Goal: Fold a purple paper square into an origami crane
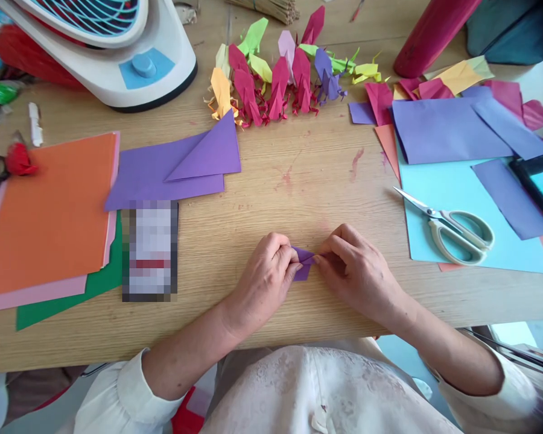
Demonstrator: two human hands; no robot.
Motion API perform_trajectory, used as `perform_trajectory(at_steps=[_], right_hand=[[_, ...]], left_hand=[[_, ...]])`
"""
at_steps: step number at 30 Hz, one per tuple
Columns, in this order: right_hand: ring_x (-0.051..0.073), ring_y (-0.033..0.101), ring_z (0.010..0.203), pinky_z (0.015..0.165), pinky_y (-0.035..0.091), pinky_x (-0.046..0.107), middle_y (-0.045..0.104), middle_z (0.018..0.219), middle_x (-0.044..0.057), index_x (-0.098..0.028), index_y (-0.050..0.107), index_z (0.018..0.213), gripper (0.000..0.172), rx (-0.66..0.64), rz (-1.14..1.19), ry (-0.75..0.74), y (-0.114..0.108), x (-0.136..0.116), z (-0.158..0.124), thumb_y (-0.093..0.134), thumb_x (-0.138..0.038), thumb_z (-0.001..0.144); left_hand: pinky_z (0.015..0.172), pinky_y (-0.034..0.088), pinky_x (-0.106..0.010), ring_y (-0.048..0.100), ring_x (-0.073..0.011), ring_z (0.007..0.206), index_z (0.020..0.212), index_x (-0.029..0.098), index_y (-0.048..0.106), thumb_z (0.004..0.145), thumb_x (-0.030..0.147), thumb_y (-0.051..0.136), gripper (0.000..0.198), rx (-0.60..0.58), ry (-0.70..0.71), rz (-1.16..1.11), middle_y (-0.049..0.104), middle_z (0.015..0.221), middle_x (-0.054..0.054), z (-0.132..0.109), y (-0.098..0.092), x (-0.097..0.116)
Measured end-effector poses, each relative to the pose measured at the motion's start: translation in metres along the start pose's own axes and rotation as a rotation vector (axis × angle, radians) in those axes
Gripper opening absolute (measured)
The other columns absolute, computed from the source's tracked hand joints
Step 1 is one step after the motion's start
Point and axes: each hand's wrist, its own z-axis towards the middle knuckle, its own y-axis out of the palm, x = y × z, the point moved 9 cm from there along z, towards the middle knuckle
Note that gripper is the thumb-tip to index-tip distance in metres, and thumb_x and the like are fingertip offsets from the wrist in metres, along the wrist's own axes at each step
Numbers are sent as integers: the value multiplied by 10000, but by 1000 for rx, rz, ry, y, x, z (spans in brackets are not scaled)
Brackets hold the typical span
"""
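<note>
Between my hands, just above the wooden table [262,205], is a small folded piece of purple paper [303,265]. My left hand [269,271] pinches its left side with thumb and fingers. At its upper right, the fingertips of my right hand [359,271] grip the edge, thumb against forefinger. Much of the paper is covered by my fingers, so its full shape is hidden. Larger purple sheets [176,166], one with a folded corner, lie up and to the left of my hands.
Scissors [461,232] rest on light blue paper [428,211] at the right, near purple pieces [452,132]. Several folded paper insects [278,90] stand at the back. Orange sheets [54,211], a blurred phone-like thing [150,250] and a white fan [163,54] occupy the left.
</note>
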Motion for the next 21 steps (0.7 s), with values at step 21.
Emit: perform_trajectory(at_steps=[21], right_hand=[[161, 514, 702, 625, 425, 302, 527, 842, 41, -200, 537, 799, 124, 13, -43, 10, 3, 0, 1, 590, -170, 907]], left_hand=[[892, 537, -397, 558, -214, 989, 934, 172, 515, 958, 91, 477, 92, -31, -65, 10, 529, 1047, -99, 2, 4, -2]])
